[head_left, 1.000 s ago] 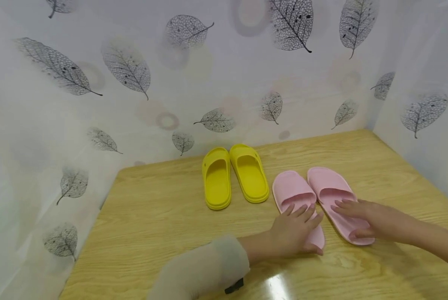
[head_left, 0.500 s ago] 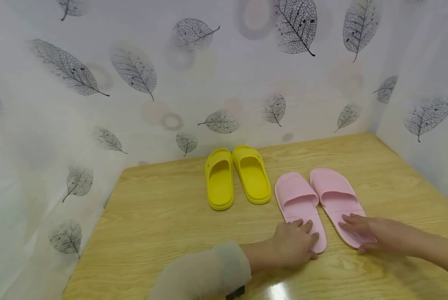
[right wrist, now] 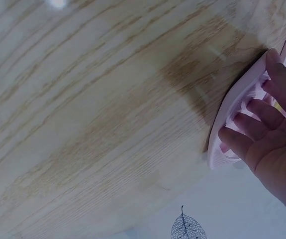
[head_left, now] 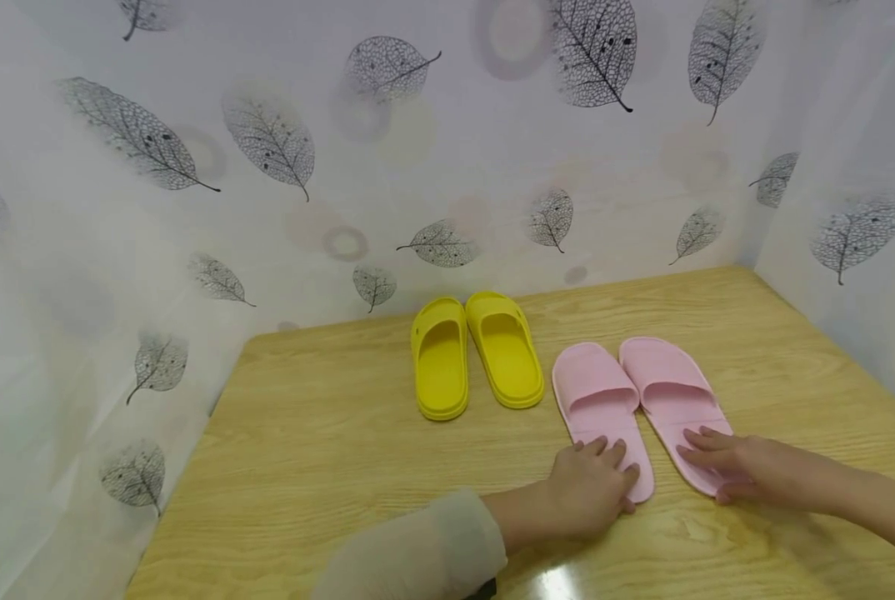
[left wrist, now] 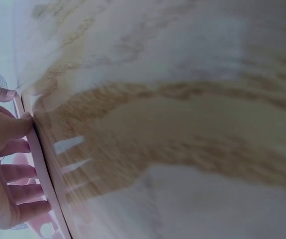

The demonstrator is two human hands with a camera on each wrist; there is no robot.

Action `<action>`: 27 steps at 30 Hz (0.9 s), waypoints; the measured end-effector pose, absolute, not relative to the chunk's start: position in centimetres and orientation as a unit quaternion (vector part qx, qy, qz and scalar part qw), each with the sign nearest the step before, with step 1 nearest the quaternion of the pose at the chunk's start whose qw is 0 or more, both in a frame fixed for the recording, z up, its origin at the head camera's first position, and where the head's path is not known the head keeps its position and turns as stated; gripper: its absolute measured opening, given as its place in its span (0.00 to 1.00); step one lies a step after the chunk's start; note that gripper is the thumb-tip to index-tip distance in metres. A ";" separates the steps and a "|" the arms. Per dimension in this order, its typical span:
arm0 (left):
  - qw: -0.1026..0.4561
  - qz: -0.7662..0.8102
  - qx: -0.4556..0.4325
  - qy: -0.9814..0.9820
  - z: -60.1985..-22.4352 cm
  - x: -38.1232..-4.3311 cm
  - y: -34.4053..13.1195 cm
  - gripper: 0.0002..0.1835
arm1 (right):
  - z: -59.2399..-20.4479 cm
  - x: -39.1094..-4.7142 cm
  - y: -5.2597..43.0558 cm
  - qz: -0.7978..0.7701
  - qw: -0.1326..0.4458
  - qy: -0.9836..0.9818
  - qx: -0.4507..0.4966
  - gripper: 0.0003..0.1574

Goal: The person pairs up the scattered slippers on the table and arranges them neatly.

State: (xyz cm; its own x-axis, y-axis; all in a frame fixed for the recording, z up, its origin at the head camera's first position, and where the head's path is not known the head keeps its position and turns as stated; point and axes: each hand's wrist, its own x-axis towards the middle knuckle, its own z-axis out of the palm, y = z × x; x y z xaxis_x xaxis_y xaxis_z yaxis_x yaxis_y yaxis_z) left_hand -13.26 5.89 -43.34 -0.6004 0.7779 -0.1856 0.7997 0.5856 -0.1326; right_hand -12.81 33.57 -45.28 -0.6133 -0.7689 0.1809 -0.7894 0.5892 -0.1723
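A pair of pink slippers lies side by side on the wooden table, toes pointing away from me. My left hand point(head_left: 590, 492) rests on the heel part of the left pink slipper point(head_left: 592, 371), its fingers spread over the insole and its thumb at the heel edge in the left wrist view. On the heel of the right pink slipper point(head_left: 659, 360) lies my right hand point(head_left: 777, 473). Its fingers point(right wrist: 252, 124) reach over the insole, and the thumb touches the heel rim. The slippers' front inner edges touch; their heels stand apart.
A yellow left slipper point(head_left: 442, 375) and a yellow right slipper point(head_left: 509, 358) stand further back, left of the pink pair, near the rear wall. Leaf-patterned sheeting point(head_left: 432, 150) encloses the wooden table point(head_left: 327, 433) at the back and both sides.
Both hands have drawn back from the middle of the pink slippers to their heels. In the last half second the left pink slipper has shifted very slightly forward and right. The yellow pair stays put.
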 end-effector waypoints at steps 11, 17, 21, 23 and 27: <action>0.049 -0.101 0.432 0.895 -43.6 -13.9 6.2 0.25 | -45.1 -13.2 33.0 0.065 0.037 -0.898 0.434 0.32; 0.028 -0.104 0.435 0.894 -44.1 -14.4 6.2 0.25 | -44.5 -13.6 32.4 0.062 0.002 -0.905 0.421 0.30; 0.037 -0.107 0.428 0.897 -43.9 -14.6 6.3 0.25 | -44.2 -13.9 32.3 0.056 -0.008 -0.906 0.420 0.29; 0.041 -0.109 0.424 0.898 -43.9 -14.7 6.4 0.25 | -44.2 -14.1 32.4 0.054 -0.007 -0.904 0.423 0.29; 0.045 -0.114 0.418 0.900 -43.9 -14.8 6.5 0.25 | -44.3 -14.5 32.4 0.052 -0.019 -0.905 0.422 0.29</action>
State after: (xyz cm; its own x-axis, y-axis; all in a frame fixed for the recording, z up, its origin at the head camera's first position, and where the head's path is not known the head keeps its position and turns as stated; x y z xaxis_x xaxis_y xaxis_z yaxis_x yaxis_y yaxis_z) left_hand -14.84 6.47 -43.92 -0.6459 0.7426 -0.1770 0.7632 0.6238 -0.1682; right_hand -14.54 32.39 -44.27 -0.6433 -0.7655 0.0095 -0.7616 0.6387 -0.1095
